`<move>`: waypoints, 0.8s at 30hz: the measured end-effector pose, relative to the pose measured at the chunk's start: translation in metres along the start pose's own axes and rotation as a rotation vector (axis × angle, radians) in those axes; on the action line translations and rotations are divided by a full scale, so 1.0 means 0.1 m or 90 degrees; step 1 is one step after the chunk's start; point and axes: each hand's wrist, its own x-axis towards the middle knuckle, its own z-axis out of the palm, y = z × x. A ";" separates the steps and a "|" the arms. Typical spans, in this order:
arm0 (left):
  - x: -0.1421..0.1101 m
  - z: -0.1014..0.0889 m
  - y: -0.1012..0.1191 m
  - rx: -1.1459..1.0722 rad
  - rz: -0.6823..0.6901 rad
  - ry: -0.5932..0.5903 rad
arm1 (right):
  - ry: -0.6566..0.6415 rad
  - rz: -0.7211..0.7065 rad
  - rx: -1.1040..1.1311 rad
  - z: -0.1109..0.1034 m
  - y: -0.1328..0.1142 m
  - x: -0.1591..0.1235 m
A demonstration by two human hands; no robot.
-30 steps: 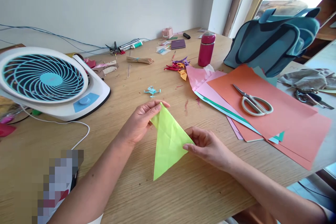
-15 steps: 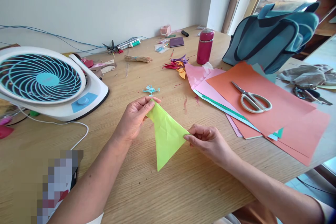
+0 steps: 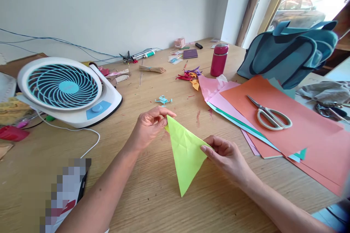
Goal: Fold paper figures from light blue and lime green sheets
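Observation:
Between my hands hangs a folded sheet of yellow-green paper point(image 3: 186, 153), triangular, with one point downward and faint creases across it. My left hand point(image 3: 151, 125) pinches its upper left corner between thumb and fingers. Its right corner is gripped by my right hand point(image 3: 225, 154), the thumb lying on the near face. Just beyond my left hand, a small light-blue folded paper figure point(image 3: 163, 100) rests on the wooden table point(image 3: 136, 196).
To the left stands a white fan point(image 3: 68, 87) with a cord. Scissors point(image 3: 269, 114) lie on orange paper sheets point(image 3: 306, 127) at right. Behind are a red bottle point(image 3: 219, 60), a blue bag point(image 3: 290, 54), colourful paper scraps point(image 3: 191, 76) and a bundle of sticks point(image 3: 152, 69).
The whole view has shifted, so the scene sits lower and further right. Both hands still hold the paper; its left flap shows less beside my left fingers.

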 end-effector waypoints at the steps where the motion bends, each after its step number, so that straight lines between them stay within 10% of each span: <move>1: -0.01 -0.01 0.03 0.048 0.031 -0.006 | -0.003 -0.005 -0.011 0.00 0.00 0.00; 6: -0.10 -0.01 0.23 0.210 0.105 0.004 | 0.025 -0.060 -0.118 -0.03 0.00 -0.01; 24: -0.20 -0.05 0.50 0.059 0.023 -0.110 | 0.102 -0.312 -0.249 -0.08 -0.07 -0.09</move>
